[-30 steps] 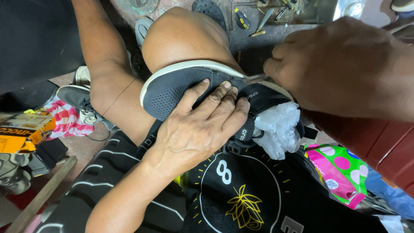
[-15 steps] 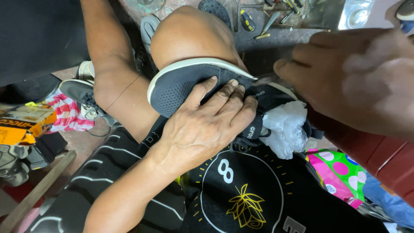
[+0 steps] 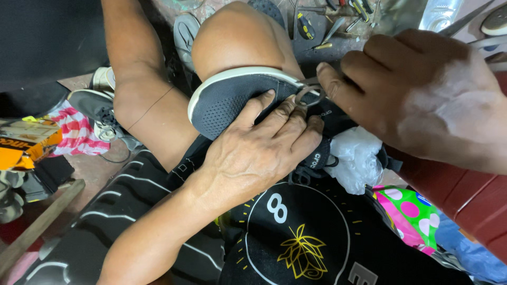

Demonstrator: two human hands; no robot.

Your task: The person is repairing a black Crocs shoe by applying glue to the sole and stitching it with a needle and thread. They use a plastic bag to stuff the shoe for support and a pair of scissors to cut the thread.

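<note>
Head view: left hand (image 3: 253,158) on shoe (image 3: 227,100)

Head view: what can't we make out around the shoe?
- Dark shoe: heel end hidden under left hand.
- Right hand: fingertips pinch a metal loop; the tool's kind is unclear, mostly covered.
- White plastic bag: contents hidden.
- Floor tools: too small.

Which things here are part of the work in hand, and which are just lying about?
In hand: shoe pressed on the knee by left hand; right hand at its edge; white plastic bag.
Lying about: screwdrivers, striped cloth, other sneaker, dotted bag.
</note>
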